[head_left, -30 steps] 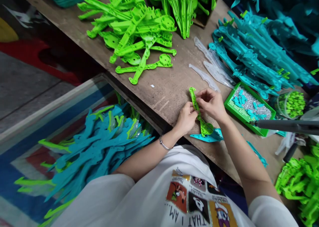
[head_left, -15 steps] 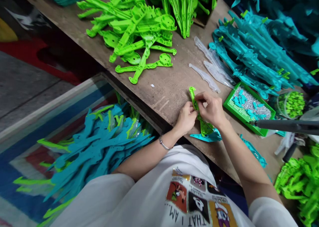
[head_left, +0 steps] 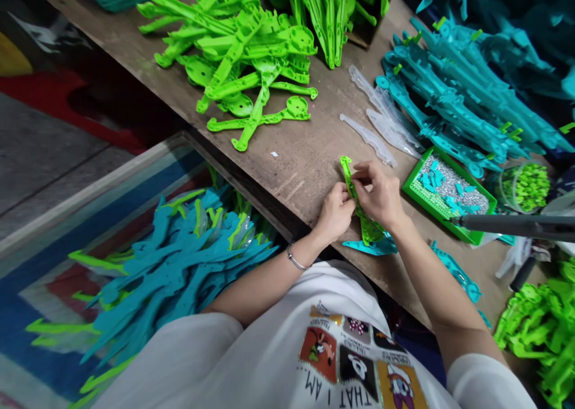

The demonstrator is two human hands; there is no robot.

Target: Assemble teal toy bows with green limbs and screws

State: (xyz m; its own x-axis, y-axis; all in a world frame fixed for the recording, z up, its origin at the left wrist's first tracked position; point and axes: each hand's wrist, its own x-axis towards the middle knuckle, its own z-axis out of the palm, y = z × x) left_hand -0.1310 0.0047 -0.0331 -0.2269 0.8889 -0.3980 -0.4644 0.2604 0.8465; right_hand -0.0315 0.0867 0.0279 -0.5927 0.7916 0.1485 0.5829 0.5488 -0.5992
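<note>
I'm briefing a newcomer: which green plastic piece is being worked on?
On the brown wooden workbench, look at its near edge. There the left hand and right hand pinch one long bright green plastic piece, alone, apart from the heaped green pile farther back.

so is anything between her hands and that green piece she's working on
No, nothing visible. The left hand and right hand both grip the green piece directly, fingers on its upper half. A teal piece lies under its lower end on the table.

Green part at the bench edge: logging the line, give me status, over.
Left hand and right hand both grip the green part. Teal part lies under it. Nothing blocking.
</note>
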